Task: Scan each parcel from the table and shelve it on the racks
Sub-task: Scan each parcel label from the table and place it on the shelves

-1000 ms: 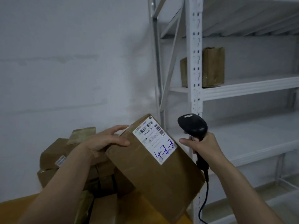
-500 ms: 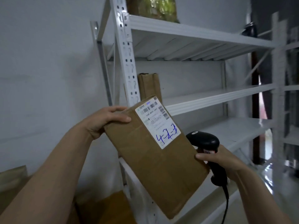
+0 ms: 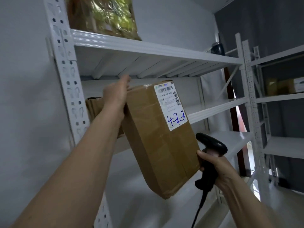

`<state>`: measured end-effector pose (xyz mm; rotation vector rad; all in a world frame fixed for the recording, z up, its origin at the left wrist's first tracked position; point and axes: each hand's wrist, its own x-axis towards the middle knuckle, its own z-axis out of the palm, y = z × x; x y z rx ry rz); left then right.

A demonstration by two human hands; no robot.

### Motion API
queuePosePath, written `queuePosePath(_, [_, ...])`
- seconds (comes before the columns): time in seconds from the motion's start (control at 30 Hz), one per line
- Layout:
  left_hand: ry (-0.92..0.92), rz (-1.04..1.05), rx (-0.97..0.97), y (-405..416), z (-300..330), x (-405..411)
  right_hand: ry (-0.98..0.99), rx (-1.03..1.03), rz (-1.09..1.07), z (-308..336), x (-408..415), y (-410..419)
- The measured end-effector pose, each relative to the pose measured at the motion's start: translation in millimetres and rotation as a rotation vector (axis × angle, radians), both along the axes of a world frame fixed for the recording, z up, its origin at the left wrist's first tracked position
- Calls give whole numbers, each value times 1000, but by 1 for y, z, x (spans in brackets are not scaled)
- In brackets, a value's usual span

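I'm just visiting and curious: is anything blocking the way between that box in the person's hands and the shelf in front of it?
Nothing visible blocks it. The parcel is held up by the left hand before the open shelf. Another brown parcel stands at the shelf's left end, behind the wrist, off to the side.

head view, tilted upward, near rack [image 3: 65, 76]

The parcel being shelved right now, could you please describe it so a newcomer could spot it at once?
Start at the white rack by the wall. In front of its middle shelves, the left hand lifts a tilted brown parcel. Unlike the shelved boxes, its white label bears blue handwriting.
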<state>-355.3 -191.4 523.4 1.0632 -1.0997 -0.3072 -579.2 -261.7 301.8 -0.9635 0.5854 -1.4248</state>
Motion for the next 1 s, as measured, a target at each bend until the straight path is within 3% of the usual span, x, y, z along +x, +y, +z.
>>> queuePosePath(0.1, [-73,129,-68,-25,-6,-39,-36,3,13,17,2,-19])
queuePosePath(0.3, [-287,96,228,-58,-44,-61,-118,18,0,64,1,-55])
queuePosePath(0.47, [-525,191,313,-62,-60,-58,-49,54,-3,80,11,-81])
queuePosePath(0.63, [-771,347,156,-64,-45,-39,-88,-6,74,101,33,-93])
queuePosePath(0.8, [-862,605,-96,-72,-13,-24,-13,-59,147,114,67,-90])
queuePosePath(1.0, [-897,731,-44,-83,0,-1,-4,-12,232,109,119,-89])
